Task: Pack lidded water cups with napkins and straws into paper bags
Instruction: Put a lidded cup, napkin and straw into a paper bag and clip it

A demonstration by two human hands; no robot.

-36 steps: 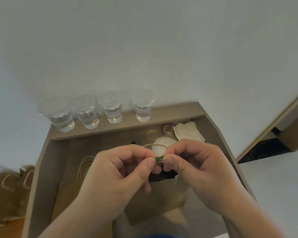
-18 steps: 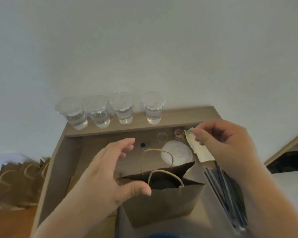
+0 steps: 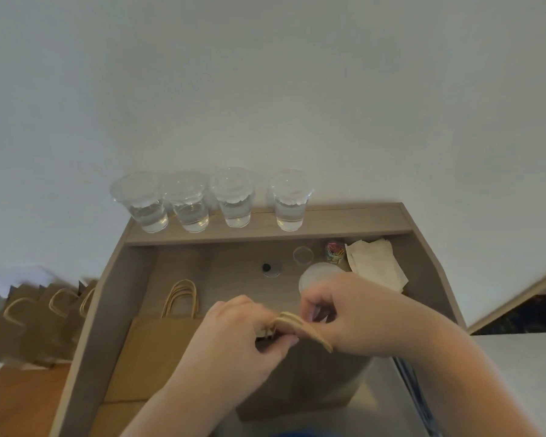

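Note:
A brown paper bag stands upright at the front of the desk, its mouth pressed together. My left hand and my right hand both pinch its top edge and handles from either side. What the bag holds is hidden. Several lidded water cups stand in a row on the raised back ledge. A stack of napkins lies at the back right. Dark wrapped straws lie along the right edge, partly hidden by my right arm.
Flat paper bags with looped handles lie left of the standing bag. More bags stand in a row off the desk's left side. A stack of clear lids, a small pot of coloured clips and a dark hole are behind my hands.
Half a second ago my left hand hovered open over the open bag and my right hand was at the napkins. Both hands have come together and closed the bag's top.

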